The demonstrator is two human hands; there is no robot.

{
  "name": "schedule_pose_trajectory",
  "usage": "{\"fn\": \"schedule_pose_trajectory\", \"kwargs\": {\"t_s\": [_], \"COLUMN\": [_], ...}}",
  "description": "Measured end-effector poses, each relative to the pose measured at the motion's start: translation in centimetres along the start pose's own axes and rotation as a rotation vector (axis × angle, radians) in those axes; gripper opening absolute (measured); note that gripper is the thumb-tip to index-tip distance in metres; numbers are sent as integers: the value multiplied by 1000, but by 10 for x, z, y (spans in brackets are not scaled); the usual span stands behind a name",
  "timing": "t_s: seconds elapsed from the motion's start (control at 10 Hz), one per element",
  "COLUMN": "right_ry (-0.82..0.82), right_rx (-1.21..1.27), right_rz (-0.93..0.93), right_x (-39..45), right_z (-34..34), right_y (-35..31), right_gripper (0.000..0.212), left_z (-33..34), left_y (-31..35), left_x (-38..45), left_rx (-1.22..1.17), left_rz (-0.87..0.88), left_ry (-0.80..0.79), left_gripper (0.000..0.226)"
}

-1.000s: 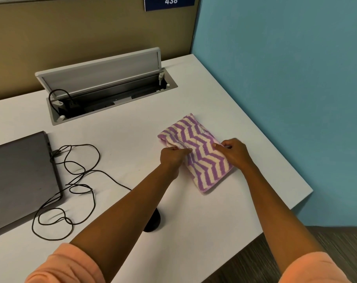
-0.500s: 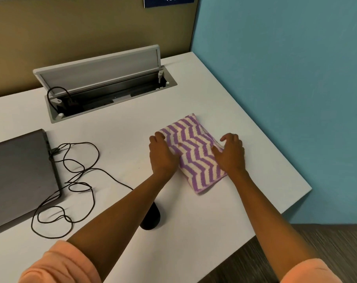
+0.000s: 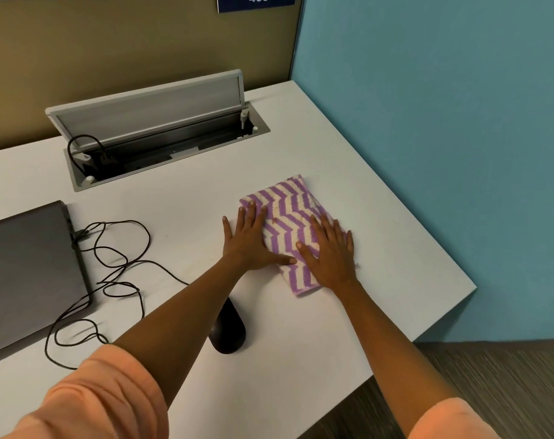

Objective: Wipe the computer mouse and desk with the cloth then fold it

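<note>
A purple-and-cream zigzag cloth (image 3: 288, 217) lies folded into a small rectangle on the white desk (image 3: 348, 160), near its right side. My left hand (image 3: 248, 237) lies flat with fingers spread on the cloth's left edge. My right hand (image 3: 331, 248) presses flat on its right half. Neither hand grips anything. A black computer mouse (image 3: 229, 331) rests on the desk nearer to me, partly hidden under my left forearm.
A closed grey laptop (image 3: 25, 274) lies at the left with a tangled black cable (image 3: 111, 274) beside it. An open cable box with a raised lid (image 3: 152, 122) sits at the back. The desk's right edge (image 3: 453, 274) runs along a teal wall.
Both hands went from pinching the cloth's edges to lying flat and spread on top of it. The cloth now lies flatter in the same place.
</note>
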State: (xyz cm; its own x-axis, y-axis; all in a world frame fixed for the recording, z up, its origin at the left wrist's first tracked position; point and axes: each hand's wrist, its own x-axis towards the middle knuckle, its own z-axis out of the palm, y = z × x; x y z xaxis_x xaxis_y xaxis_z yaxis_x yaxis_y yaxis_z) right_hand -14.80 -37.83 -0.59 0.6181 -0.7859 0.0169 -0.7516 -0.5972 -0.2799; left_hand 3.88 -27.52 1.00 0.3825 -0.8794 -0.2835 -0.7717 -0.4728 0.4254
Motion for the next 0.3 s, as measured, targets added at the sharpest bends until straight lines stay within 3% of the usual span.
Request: {"fn": "schedule_pose_trajectory", "kwargs": {"t_s": [0.1, 0.2, 0.3], "right_ry": [-130, -159, 143], "right_rx": [-25, 60, 403], "right_rz": [-33, -39, 145], "right_x": [7, 10, -3], "right_z": [-7, -15, -25], "right_y": [6, 8, 11], "right_gripper": [87, 82, 66], "left_z": [1, 1, -1], "left_y": [2, 4, -7], "left_x": [-4, -11, -27], "left_rx": [2, -41, -60], "left_rz": [-18, -25, -51], "left_ry": [20, 63, 208], "left_gripper": [133, 132, 128]}}
